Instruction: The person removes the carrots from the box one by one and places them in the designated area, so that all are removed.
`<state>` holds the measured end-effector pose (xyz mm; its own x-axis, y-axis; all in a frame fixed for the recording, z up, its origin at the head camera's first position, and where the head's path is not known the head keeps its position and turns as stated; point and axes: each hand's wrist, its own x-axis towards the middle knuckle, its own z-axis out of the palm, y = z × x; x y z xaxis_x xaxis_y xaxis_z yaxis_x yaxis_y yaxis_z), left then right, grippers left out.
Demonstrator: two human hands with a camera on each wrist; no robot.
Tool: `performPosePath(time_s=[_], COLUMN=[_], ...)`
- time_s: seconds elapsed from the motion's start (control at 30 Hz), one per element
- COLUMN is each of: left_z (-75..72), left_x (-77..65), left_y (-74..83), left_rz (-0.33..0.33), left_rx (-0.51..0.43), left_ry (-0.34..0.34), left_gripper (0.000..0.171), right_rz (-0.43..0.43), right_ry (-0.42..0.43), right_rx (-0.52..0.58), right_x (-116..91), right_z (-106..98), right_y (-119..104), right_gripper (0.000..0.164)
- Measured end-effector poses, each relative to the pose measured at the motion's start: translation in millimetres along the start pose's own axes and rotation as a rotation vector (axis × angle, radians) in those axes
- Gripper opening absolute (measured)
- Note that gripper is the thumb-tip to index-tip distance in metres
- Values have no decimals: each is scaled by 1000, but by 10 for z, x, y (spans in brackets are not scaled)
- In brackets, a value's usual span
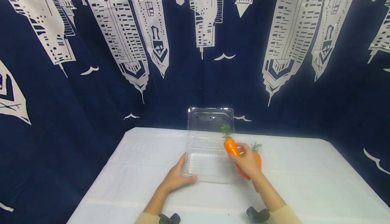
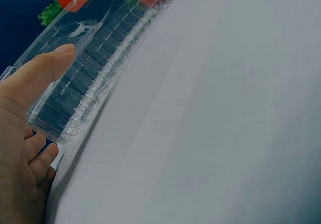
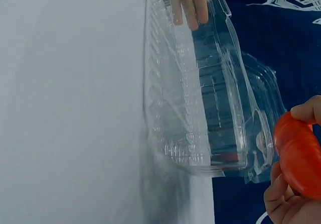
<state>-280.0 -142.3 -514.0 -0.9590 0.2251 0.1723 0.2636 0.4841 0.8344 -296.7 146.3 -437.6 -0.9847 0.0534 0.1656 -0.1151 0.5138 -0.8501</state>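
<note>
A clear plastic clamshell box sits on the white table, its lid tipped back on the far side. My left hand grips the box at its left end. In the left wrist view the thumb lies against the front wall and the fingers curl at the corner. An orange carrot with a green top is pinched in my right hand, over the right side of the box. In the right wrist view that carrot shows between thumb and fingers.
A second carrot with a feathery green top lies on the table right of the box, partly hidden behind my right hand. A dark blue curtain with white building prints hangs beyond the far edge of the table.
</note>
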Motion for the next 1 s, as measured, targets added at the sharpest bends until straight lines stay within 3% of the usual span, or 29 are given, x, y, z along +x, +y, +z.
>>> performPosePath(time_s=[0.27, 1.0], left_z=[0, 5], left_x=[5, 10], left_y=[10, 11], left_rz=[4, 1], left_rx=[1, 2], left_ry=[-1, -4], left_gripper=[109, 108], right_rz=[19, 153], right_ry=[37, 54], right_rx=[-108, -84], right_x=[-27, -157], right_z=[-132, -476], right_y=[69, 369], right_gripper=[54, 67])
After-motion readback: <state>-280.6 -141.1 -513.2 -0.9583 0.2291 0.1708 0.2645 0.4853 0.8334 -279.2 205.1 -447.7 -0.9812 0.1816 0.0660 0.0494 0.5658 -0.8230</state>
